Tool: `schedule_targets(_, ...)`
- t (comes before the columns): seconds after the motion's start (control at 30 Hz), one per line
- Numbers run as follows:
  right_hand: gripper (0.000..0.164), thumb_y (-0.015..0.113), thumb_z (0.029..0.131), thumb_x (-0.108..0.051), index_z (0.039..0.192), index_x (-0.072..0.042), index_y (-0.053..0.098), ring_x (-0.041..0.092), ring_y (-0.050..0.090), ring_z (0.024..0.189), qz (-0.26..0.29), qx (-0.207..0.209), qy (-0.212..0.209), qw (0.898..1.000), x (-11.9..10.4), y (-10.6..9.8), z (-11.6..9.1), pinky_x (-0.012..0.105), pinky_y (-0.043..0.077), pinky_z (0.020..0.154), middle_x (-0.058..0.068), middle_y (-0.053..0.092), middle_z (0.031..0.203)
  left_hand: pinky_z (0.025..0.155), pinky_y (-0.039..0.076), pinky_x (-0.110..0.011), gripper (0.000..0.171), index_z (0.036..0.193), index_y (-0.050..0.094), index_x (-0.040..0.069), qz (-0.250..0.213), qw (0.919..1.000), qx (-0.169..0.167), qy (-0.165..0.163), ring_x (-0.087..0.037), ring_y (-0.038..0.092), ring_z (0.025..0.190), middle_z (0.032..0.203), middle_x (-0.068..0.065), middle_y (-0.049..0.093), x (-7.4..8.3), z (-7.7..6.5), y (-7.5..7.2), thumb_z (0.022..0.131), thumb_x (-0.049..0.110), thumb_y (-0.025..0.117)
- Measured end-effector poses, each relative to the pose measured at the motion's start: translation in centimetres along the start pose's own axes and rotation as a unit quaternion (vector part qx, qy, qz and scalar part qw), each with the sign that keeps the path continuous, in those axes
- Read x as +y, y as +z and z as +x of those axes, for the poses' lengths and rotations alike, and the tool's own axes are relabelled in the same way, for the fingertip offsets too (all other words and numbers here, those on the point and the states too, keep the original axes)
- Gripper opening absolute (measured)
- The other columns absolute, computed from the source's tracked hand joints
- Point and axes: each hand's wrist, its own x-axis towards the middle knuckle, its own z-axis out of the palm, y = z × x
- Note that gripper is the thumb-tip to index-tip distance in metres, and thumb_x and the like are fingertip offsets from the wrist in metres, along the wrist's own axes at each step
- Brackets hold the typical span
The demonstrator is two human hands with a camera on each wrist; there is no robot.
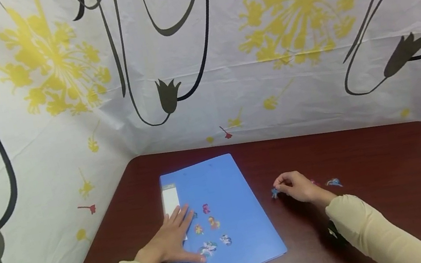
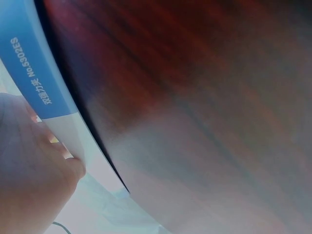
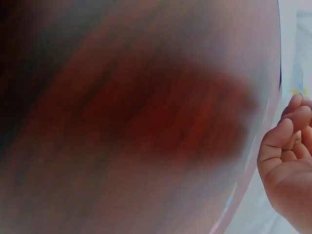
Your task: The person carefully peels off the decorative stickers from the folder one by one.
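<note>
White flower-printed cloth [image 1: 209,122] hangs behind a dark reddish-brown table [image 1: 374,149]. A blue folder [image 1: 247,219] lies flat, its long axis running away from the person, far end angled slightly left. The left hand [image 1: 172,241] rests on it, fingers spread, next to small cartoon stickers [image 1: 214,223]. To the folder's right, the right hand [image 1: 298,187] pinches a little blue cutout [image 1: 274,193] between fingers and thumb. It should be light, thin and bendable, best held by an edge; it's too small to tell which way it points. Loose stickers [image 1: 334,182] lie near the right wrist.
</note>
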Motion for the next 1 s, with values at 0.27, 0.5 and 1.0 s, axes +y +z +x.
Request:
schedule_targets(0.27,0.011,0.05,0.089,-0.003,0.089,0.003,0.059,0.018,0.049,0.067,-0.001,-0.021,0.025,0.999,0.49,-0.79,-0.54,0.028,0.044,0.057,0.007,0.057,0.082,0.103,0.008,-0.052,0.116,0.14,0.023,0.006,0.001,1.0,0.003,-0.002,-0.031,0.006,0.133,0.146,-0.012,0.015,0.03,0.0,-0.09,0.055,0.076,0.058)
schedule_targets(0.5,0.009,0.051,0.088,-0.003,0.088,0.002,0.059,0.015,0.049,0.067,-0.005,-0.056,0.018,0.998,0.53,-0.82,-0.8,0.026,0.044,0.058,0.004,0.058,0.078,0.103,0.007,-0.052,0.116,0.14,0.022,0.006,-0.009,0.9999,-0.001,-0.004,-0.03,0.005,0.133,0.146,-0.012,0.014,0.09,-0.08,-0.16,0.055,0.075,0.059)
schedule_targets(1.0,0.005,0.057,0.084,-0.001,0.08,-0.001,0.059,0.013,0.049,0.065,-0.059,-0.033,-0.01,0.998,0.58,-0.06,-0.9,0.026,0.042,0.056,0.001,0.058,0.073,0.102,0.009,-0.054,0.116,0.14,0.022,0.005,-0.015,0.9998,0.008,0.006,-0.032,0.005,0.133,0.146,-0.013,0.014,0.05,-0.08,-0.05,0.055,0.073,0.061)
